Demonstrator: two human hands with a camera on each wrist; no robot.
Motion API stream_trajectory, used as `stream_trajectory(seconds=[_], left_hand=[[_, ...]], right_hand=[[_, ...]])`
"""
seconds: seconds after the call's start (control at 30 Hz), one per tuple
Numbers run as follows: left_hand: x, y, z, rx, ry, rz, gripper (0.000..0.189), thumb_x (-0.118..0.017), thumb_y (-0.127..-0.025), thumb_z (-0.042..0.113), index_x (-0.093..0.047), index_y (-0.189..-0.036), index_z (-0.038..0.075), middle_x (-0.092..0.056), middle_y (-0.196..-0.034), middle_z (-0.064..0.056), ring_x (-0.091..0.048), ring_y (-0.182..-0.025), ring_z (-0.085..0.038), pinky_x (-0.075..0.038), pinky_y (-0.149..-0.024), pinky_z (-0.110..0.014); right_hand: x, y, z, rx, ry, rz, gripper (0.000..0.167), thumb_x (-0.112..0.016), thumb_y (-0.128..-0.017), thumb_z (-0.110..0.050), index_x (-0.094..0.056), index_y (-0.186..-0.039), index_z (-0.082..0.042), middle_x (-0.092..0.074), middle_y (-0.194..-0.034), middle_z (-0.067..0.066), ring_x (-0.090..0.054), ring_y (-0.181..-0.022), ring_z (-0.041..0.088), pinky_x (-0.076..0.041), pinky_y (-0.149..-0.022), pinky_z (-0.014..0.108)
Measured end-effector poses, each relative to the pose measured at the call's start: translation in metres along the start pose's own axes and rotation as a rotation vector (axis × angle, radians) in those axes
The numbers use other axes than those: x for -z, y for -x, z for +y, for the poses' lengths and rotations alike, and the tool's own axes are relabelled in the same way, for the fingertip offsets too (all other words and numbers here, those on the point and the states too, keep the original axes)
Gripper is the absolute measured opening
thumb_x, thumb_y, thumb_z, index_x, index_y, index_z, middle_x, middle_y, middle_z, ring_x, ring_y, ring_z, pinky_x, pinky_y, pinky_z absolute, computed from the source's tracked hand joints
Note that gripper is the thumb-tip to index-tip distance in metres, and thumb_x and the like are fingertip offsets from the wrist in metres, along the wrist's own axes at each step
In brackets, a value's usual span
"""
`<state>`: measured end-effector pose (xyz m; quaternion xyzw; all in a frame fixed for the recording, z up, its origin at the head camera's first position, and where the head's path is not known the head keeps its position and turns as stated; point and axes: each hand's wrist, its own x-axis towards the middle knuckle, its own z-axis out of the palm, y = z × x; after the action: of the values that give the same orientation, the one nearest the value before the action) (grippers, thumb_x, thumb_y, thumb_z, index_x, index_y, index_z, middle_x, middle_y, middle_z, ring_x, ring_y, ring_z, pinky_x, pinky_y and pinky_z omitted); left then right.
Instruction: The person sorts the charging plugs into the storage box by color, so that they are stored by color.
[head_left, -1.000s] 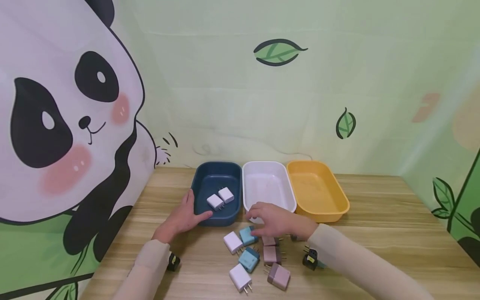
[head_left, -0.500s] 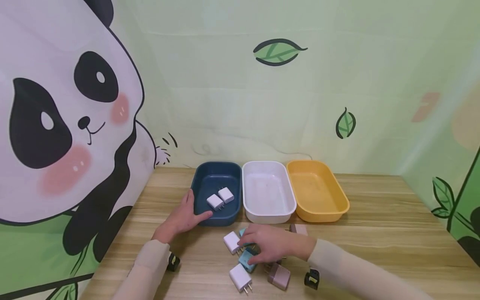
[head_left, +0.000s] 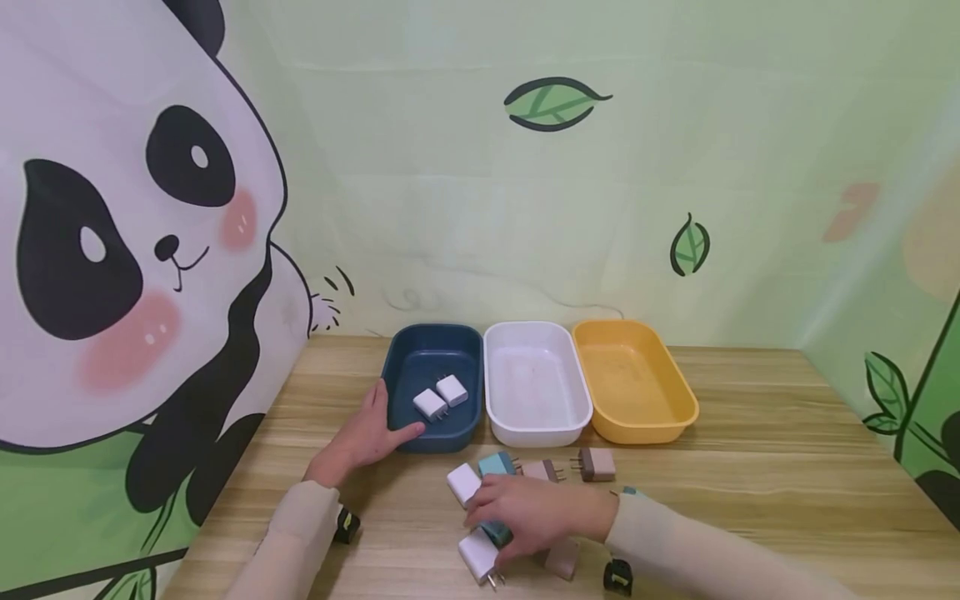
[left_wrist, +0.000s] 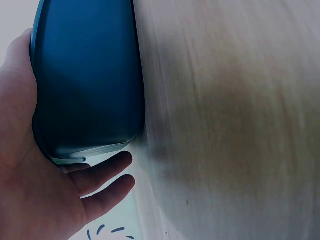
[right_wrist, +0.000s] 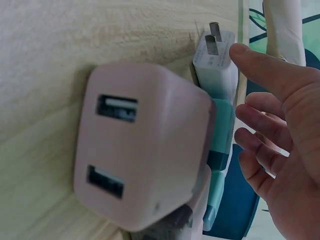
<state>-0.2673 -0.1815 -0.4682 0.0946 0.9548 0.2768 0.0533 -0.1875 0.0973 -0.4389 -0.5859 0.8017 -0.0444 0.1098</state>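
At centre-left in the head view, the left hand [head_left: 365, 437] is laid against the lower left corner of the blue tray [head_left: 442, 444], with the thumb placed at the near rim. In the left wrist view, its visible fingers are seen extended and parted beside the tray's end. The forearm, covered by the left sleeve [head_left: 288, 533], is angled up from the bottom edge.

At lower centre, the right hand [head_left: 536, 510] is held palm down over the chargers, its right sleeve [head_left: 697, 537] slanted in from the lower right. The lower white charger [head_left: 478, 554] is positioned just beside the thumb tip; the teal charger [head_left: 496, 533] is partly covered. In the right wrist view, the thumb is stretched out and the other fingers are loosely bent; whether contact is made cannot be told.

Above the hand, the upper teal charger [head_left: 495, 464] and the right pink charger [head_left: 597, 464] are observed. Two boxed white chargers [head_left: 430, 404] are contained in the blue tray.
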Motion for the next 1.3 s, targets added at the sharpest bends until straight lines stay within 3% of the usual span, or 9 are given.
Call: stream_trajectory(seconds=[0.5,1.03,1.3], left_hand=[[-0.0008,-0.0002,0.0001,0.011,0.006,-0.003,0.111,-0.06,-0.083,0.059,0.002,-0.148,-0.006,-0.005,-0.153,-0.027,-0.023,-0.135,-0.045,-0.028,-0.104,-0.056],[-0.0024,0.0008,-0.0001,0.006,0.011,0.007,0.11,-0.061,-0.083,0.058,0.002,-0.148,-0.006,-0.005,-0.153,-0.027,-0.024,-0.134,-0.045,-0.028,-0.105,-0.056],[-0.0009,0.0007,-0.0005,0.007,0.013,0.002,0.11,-0.062,-0.084,0.056,0.002,-0.147,-0.007,-0.004,-0.153,-0.028,-0.024,-0.134,-0.045,-0.027,-0.105,-0.055]], right_hand=[[-0.0065,-0.0051,0.0039,0.042,0.051,-0.036,0.046,-0.069,-0.083,-0.045,-0.063,-0.122,-0.022,-0.059,-0.117,-0.01,-0.045,-0.108,0.006,-0.037,-0.094,0.019],[-0.0073,-0.0083,0.0024,0.052,0.022,-0.063,0.044,-0.068,-0.085,-0.043,-0.062,-0.122,-0.022,-0.059,-0.115,-0.012,-0.046,-0.109,0.003,-0.036,-0.096,0.019],[-0.0053,-0.0026,0.0004,0.028,-0.071,0.011,0.043,-0.068,-0.086,-0.039,-0.061,-0.123,-0.018,-0.058,-0.118,-0.009,-0.047,-0.112,0.004,-0.037,-0.097,0.02]])
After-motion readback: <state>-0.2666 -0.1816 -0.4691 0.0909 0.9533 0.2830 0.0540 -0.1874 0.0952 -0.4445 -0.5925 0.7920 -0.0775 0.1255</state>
